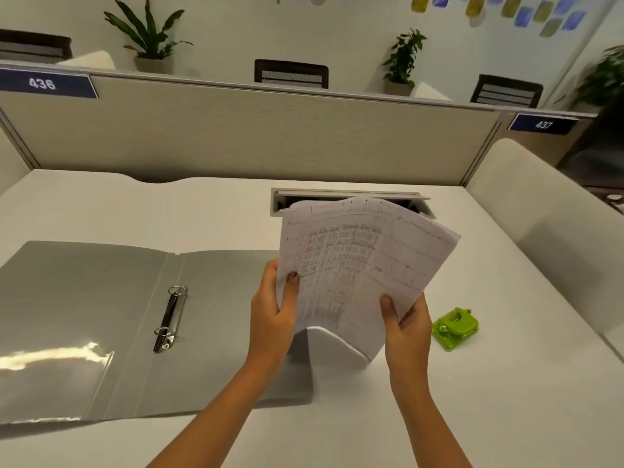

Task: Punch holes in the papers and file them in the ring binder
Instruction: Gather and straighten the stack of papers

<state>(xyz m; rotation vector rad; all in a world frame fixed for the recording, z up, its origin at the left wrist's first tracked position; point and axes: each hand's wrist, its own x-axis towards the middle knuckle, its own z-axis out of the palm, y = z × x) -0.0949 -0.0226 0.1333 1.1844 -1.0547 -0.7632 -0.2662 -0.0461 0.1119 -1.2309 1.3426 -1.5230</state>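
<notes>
White worktop, beige partition along the far edge, cable slot just in front of it.

Grey plastic ring binder lies open flat on our left. Inside we see only the black two-ring metal mechanism by the spine and a clear pocket on the left cover.

Printed white paper stack is up off the worktop, tilted, fanned at the top and bowed at the bottom. It sits over the binder's right cover edge; can't tell if the bottom touches down.

Both hands grip the stack low on its sides: left hand with thumb on the front, right hand the same.

Small green hole punch sits just right of the right hand, apart from it, with bare worktop to its right and in front of it.
</notes>
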